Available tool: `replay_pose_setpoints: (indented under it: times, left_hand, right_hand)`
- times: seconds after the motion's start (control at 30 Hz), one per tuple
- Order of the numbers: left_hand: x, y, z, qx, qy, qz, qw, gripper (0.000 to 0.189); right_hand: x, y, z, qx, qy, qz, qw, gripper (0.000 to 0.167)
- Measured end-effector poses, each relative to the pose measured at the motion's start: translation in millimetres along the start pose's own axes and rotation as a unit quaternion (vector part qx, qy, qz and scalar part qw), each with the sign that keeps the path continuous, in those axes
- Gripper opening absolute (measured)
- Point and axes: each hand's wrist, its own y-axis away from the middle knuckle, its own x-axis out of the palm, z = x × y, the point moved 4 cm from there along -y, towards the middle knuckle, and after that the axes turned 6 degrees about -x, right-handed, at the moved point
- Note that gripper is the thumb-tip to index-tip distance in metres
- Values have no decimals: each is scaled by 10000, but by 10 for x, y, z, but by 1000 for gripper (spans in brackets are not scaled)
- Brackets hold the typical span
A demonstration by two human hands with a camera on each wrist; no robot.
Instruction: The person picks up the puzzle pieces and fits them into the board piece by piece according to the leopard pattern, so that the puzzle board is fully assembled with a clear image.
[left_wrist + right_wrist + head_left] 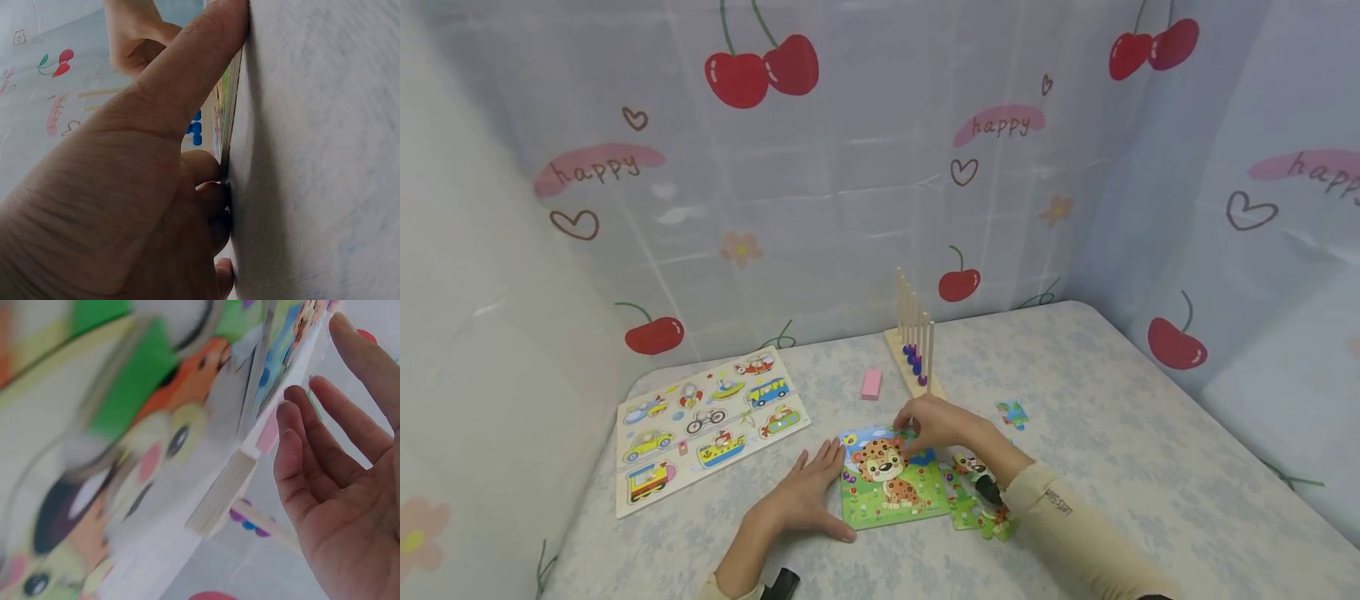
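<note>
We see the leopard puzzle (891, 485) lying flat between the two hands, directly beneath the fingertips of the right hand (934, 423) and just to the right of the left hand (808, 497). The relation that counts most, we judge, is between the right fingertips and the puzzle's upper right part: the fingers reach in over its far edge, while the thumb points down beside a darker blue patch. In the right wrist view, that thumb stands apart from the curved fingers, and we see nothing pinched between them; whether a fingertip touches the surface, we cannot tell. The left hand lies with fingers extended along the puzzle's left edge, its thumb by the near left corner. The puzzle looks almost square, so we find no clear long axis. From the right grip, the loose puzzle pieces (964, 518) lie to the right and nearer us, partly under the forearm, and a blue-green piece (1013, 414) lies off to the right, beyond the wrist. The right hand is nearer to both; the pink block (871, 384) sits beyond the grip, to its left.
</note>
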Motion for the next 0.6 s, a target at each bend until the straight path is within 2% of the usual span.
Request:
replay_pose_setpoints:
  times: [0.1,0.3,0.6]
  left_hand:
    - [12,-9,4,-28,19,-1,10000,129]
    - [10,-14,10,14,41,-24,10000,130]
    - [-6,-20,26,39,71,-30,10000,130]
  right_hand:
    - [-43,90,-24,-57,-49,-30,10000,41]
    - [-160,357,-112,123,-194,-134,9996,41]
    - [-307,736,-403,388,-34,-453,9982,50]
